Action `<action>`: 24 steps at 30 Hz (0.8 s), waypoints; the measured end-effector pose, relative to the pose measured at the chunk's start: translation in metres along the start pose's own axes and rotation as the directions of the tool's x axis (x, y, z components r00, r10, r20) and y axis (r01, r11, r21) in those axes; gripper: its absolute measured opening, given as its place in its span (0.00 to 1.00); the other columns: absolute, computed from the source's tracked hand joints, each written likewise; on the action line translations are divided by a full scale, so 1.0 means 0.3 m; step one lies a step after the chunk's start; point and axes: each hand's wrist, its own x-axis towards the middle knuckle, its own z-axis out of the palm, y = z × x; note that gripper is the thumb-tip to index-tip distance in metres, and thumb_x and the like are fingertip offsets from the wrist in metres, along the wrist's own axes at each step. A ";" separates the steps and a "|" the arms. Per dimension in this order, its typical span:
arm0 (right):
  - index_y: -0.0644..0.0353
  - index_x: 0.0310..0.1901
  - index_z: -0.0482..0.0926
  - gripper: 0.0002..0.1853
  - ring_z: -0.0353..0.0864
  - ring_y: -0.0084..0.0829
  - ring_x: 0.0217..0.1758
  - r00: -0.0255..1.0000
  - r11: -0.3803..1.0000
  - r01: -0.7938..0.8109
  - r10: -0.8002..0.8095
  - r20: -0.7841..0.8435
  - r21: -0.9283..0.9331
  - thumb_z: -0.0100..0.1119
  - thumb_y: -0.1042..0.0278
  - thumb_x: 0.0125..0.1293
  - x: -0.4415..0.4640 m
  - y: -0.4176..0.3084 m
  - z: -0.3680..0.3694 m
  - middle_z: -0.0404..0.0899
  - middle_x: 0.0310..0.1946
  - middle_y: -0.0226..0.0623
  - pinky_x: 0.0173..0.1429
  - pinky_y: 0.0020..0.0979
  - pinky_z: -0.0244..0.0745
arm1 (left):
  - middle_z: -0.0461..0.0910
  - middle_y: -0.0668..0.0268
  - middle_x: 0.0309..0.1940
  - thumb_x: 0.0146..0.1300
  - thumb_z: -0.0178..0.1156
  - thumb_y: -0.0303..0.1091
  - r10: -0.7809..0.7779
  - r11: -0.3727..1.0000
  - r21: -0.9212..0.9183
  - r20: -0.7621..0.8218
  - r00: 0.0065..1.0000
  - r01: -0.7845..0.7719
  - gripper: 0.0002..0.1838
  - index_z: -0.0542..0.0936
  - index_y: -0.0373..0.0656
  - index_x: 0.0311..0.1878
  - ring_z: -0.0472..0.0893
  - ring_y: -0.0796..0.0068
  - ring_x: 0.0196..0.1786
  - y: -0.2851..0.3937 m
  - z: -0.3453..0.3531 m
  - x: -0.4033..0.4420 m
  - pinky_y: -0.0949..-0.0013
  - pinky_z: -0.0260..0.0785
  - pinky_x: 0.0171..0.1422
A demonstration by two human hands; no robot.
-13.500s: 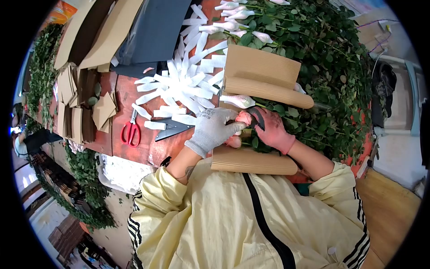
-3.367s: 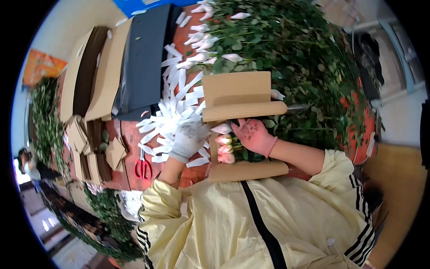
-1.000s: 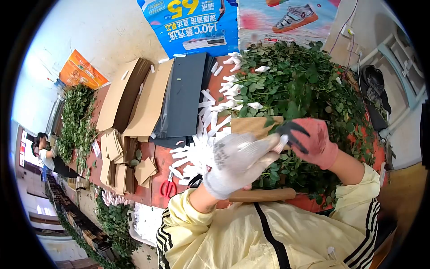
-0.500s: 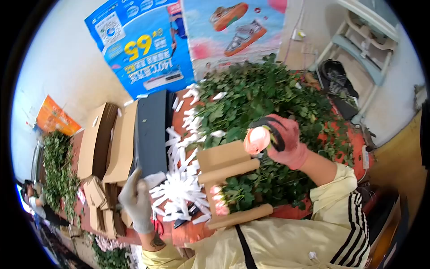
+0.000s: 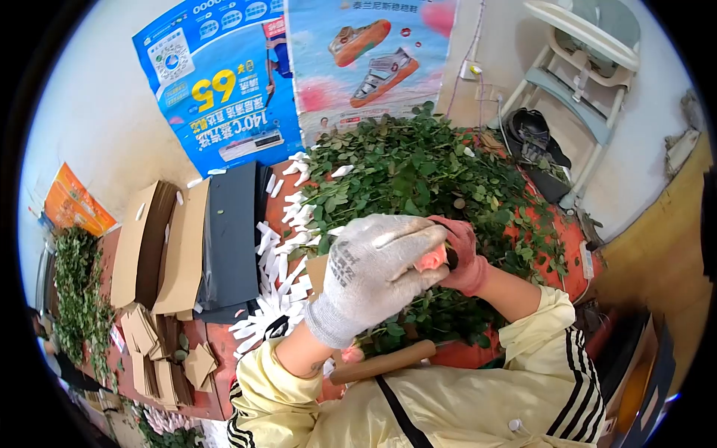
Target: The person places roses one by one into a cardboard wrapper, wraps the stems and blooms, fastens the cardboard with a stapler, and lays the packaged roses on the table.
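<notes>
My left hand (image 5: 377,269), in a pale grey glove, has its fingers round the head of a pink rose (image 5: 431,258). Behind the bloom my right hand (image 5: 461,254), in a red and black glove, is closed on the same rose. Both hands are raised above the table. Below them a rolled edge of corrugated cardboard (image 5: 385,361) lies near my jacket, with another pink rose (image 5: 352,354) beside its left end. White foam sleeves (image 5: 258,322) lie heaped left of my left wrist.
Leafy rose stems (image 5: 418,179) cover the back and right of the red table (image 5: 571,246). Cardboard sheets (image 5: 138,246), a dark sheet stack (image 5: 230,239) and small cardboard pieces (image 5: 200,366) stand left. A high chair (image 5: 582,89) is back right.
My left hand has come from the left, by the cardboard, to the rose, its fingers now around the bloom. My right hand still holds the rose, slightly lower. White netting has left my left hand.
</notes>
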 end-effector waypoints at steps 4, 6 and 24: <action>0.61 0.54 0.70 0.33 0.74 0.39 0.51 1.000 0.999 -0.012 0.013 0.022 -0.035 0.60 0.77 0.38 0.013 -0.013 -0.026 0.72 0.54 0.42 0.53 0.37 0.65 | 0.81 0.60 0.38 0.42 0.69 0.34 0.007 1.000 0.021 -0.014 1.000 -0.007 0.20 0.81 0.41 0.42 0.80 0.57 0.39 0.002 0.012 0.006 0.61 0.72 0.43; 0.63 0.53 0.70 0.33 0.76 0.44 0.49 0.996 0.997 -0.069 0.066 0.067 0.036 0.62 0.78 0.38 0.036 0.000 -0.025 0.74 0.50 0.46 0.53 0.39 0.70 | 0.81 0.58 0.39 0.42 0.69 0.34 0.013 0.999 0.031 -0.055 0.998 -0.011 0.21 0.80 0.41 0.42 0.80 0.56 0.42 0.003 0.011 0.013 0.60 0.71 0.46; 0.56 0.48 0.77 0.16 0.77 0.29 0.39 0.858 0.830 0.449 -0.296 0.421 -0.332 0.52 0.60 0.62 0.064 -0.070 -0.129 0.76 0.44 0.36 0.43 0.33 0.73 | 0.69 0.51 0.61 0.59 0.55 0.47 -0.640 0.768 0.382 0.447 0.625 0.514 0.29 0.68 0.41 0.61 0.78 0.53 0.53 -0.156 0.171 -0.797 0.60 0.71 0.54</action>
